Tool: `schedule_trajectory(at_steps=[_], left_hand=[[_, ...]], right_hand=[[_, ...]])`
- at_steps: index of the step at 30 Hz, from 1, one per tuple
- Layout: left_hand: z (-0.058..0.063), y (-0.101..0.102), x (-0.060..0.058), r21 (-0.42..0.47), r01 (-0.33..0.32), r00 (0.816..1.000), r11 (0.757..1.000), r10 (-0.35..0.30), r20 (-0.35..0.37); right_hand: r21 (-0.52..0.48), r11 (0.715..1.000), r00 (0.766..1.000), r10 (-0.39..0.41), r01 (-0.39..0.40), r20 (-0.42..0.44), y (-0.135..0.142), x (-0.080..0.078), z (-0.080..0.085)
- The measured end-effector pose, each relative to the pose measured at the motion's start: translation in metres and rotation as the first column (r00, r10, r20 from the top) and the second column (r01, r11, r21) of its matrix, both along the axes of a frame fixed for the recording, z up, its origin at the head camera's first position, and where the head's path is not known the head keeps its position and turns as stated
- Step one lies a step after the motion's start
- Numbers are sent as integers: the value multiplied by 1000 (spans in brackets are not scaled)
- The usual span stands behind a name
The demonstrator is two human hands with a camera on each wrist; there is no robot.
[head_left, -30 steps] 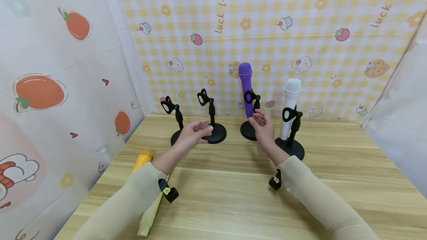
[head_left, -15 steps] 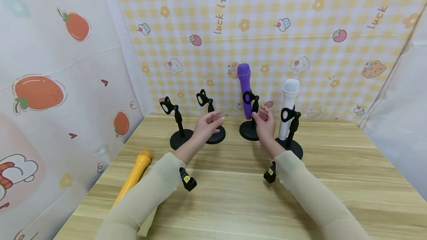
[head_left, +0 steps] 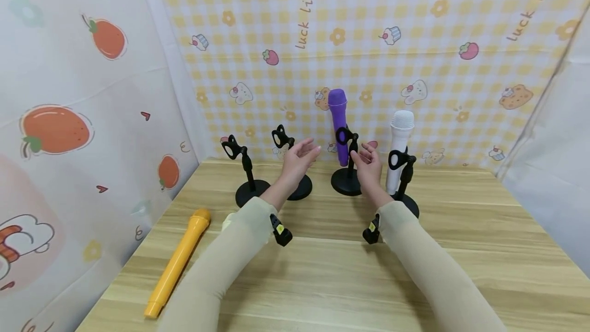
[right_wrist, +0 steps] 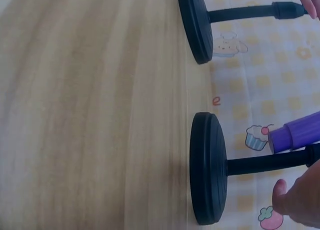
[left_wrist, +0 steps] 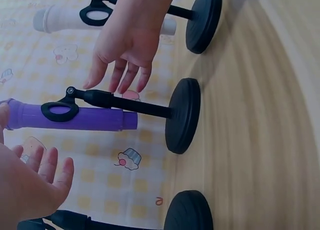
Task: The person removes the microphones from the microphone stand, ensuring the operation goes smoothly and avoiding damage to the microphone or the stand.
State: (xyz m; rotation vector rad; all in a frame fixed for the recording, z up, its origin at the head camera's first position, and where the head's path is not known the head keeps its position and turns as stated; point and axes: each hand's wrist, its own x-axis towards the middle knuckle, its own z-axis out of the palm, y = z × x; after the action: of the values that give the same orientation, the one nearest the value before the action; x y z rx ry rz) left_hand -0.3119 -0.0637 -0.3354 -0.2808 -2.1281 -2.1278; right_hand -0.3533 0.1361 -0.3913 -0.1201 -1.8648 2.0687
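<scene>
A purple microphone (head_left: 338,122) stands tilted in the clip of a black stand (head_left: 346,182). My right hand (head_left: 370,172) is just right of that stand, fingers loosely bent, holding nothing; its fingertips are close to the pole in the left wrist view. To the left of the purple microphone, my left hand (head_left: 297,164) hovers with fingers spread and nothing in them. It partly covers a second black stand (head_left: 301,188), whose clip holds no microphone. In the left wrist view, the left fingers (left_wrist: 48,165) are beside the purple handle, apart from it.
A white microphone (head_left: 397,142) sits in the rightmost stand (head_left: 409,205), behind my right wrist. Another bare-clipped stand (head_left: 251,191) is at the left. An orange-yellow microphone (head_left: 177,263) lies on the wooden table (head_left: 322,281). A checked cloth (head_left: 258,76) hangs behind.
My left hand has moved right and upward, toward the purple microphone. My right hand has shifted slightly right, its fingers drawing away from the microphone's lower end. The left arm now covers the pale yellow object.
</scene>
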Motion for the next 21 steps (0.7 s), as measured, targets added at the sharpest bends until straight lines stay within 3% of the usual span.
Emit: schedule_trajectory(at_steps=[6, 15, 21], left_hand=[[4, 14, -17, -12, -26, 999, 1000, 25, -22], [18, 37, -37, -84, -72, 997, 994, 69, -41], [24, 51, -48, -31, -109, 993, 994, 107, -55]], right_hand=[[10, 1000, 1000, 17, -17, 17, 4, -6, 1], [-10, 999, 999, 41, -40, 31, 8, -14, 4], [-8, 999, 999, 48, -48, 19, 6, -20, 3]])
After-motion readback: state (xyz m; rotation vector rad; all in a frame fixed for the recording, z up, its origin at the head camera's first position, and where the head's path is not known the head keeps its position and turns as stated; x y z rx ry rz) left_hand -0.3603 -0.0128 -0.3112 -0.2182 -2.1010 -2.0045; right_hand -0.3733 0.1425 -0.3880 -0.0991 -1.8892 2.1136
